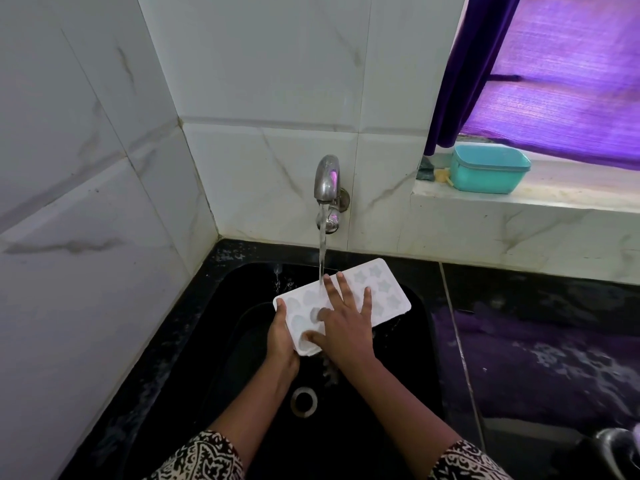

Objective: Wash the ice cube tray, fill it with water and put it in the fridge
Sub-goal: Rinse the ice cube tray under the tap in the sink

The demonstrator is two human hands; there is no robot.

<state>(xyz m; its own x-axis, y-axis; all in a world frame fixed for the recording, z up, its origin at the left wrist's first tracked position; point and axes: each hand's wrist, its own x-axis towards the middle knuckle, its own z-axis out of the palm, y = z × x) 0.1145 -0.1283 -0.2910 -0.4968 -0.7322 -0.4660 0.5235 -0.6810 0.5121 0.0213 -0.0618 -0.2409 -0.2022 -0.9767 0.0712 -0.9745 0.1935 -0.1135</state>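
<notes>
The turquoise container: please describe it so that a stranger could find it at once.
Find the purple curtain, right of the tap. On the white sill below it stands a turquoise container, rectangular in shape. It is far bigger than the small yellow and green bits at its left.

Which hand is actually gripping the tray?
The left hand, curled round the ice cube tray's near end; the right hand lies flat on top, fingers spread.
</notes>
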